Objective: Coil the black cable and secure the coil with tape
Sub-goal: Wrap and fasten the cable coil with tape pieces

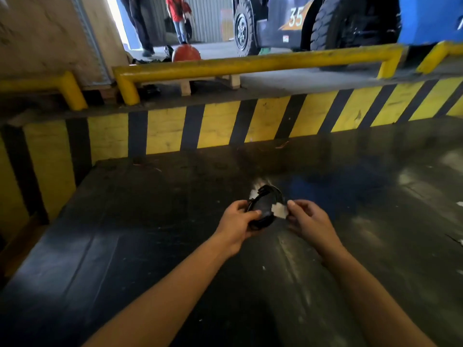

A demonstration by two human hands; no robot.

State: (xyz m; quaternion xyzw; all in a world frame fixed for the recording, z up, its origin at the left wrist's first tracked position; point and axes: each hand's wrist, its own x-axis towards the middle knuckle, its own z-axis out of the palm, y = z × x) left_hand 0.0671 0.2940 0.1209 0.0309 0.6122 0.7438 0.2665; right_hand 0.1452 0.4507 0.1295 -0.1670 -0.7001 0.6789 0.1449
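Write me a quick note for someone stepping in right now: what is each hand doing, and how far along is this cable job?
Left hand: closed around the small coil of black cable, holding it above the dark work surface.
Right hand: fingertips pinching a whitish strip of tape against the coil's right side.
Done: the cable is wound into a coil; another whitish tape piece shows on its far-left edge.
Left: press this strip fully round the coil. Whether more tape is needed I cannot tell.

Coil [263, 206] btwn hands, tape [279, 211] prob. on its right.
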